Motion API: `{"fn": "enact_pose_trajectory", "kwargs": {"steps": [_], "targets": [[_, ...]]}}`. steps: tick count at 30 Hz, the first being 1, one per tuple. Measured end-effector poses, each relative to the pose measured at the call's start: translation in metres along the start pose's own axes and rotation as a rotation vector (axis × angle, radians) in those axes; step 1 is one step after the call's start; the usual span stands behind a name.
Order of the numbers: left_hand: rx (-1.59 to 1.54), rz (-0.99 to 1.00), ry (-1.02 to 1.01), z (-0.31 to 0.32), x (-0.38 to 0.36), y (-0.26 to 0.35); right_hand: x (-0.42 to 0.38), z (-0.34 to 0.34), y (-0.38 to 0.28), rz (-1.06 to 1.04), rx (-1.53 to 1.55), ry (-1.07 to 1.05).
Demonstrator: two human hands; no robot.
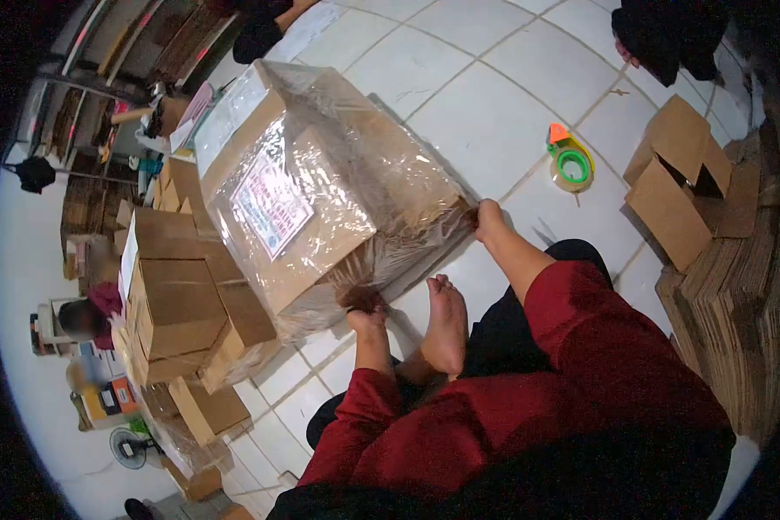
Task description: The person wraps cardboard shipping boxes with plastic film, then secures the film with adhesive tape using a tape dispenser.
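Barehanded, a person in red sleeves worked over one large cardboard carton (338,191) that sat on a floor (459,95) of glossy white tiles, directly in front of one bare foot (446,329). The boxy carton was sheathed in clear plastic film (416,225), smooth and shiny across the top, crinkled and bunched along the near side. Two papers showed on it: one printed label (271,206), pinkish and four-sided, and one white sheet (230,117) near the far left edge.

The left hand (368,319) was at the carton's near lower edge, against gathered film; the right hand (489,217) touched its right-hand corner. Whether either hand's fingers had closed on anything could not be told, since they were blurred or partly hidden.

One tape dispenser (569,180), with a round green hub and an orange tip, lay on the tiles beyond the right hand. Farther right stood one small open carton (672,212), its flaps spread, beside one tall stack of flattened cardboard (732,338) with ridged, layered edges. To the left rested another brown carton (182,303), and one round fan (128,448) showed near the wall.
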State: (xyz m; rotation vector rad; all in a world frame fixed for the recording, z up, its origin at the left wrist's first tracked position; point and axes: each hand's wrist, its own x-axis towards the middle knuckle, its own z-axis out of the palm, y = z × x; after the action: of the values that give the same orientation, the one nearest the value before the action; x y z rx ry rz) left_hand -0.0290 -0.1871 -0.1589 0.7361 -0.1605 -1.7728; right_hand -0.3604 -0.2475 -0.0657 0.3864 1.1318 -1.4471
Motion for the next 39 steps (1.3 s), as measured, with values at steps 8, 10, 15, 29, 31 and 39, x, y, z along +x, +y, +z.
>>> {"fn": "enact_pose_trajectory", "kwargs": {"steps": [8,10,15,29,31,39], "targets": [[-0.412,0.220,0.339,0.020,-0.007,0.006,-0.008,0.005,-0.023,0.073,-0.050,-0.068],[-0.321,0.221,0.153,0.044,0.009,0.007,-0.006,0.010,-0.021,0.047,0.048,-0.105],[-0.122,0.212,0.338,0.128,0.092,-0.023,-0.013,0.020,-0.025,0.072,0.068,-0.228],[-0.146,-0.122,0.146,0.105,-0.031,-0.159,0.013,0.057,-0.048,-0.788,-0.808,-0.617],[-0.065,-0.089,0.162,0.115,-0.037,-0.159,0.006,0.058,-0.050,-0.773,-0.835,-0.553],[-0.200,-0.182,-0.034,0.117,-0.039,-0.158,0.005,0.061,-0.047,-0.745,-0.911,-0.331]]}}
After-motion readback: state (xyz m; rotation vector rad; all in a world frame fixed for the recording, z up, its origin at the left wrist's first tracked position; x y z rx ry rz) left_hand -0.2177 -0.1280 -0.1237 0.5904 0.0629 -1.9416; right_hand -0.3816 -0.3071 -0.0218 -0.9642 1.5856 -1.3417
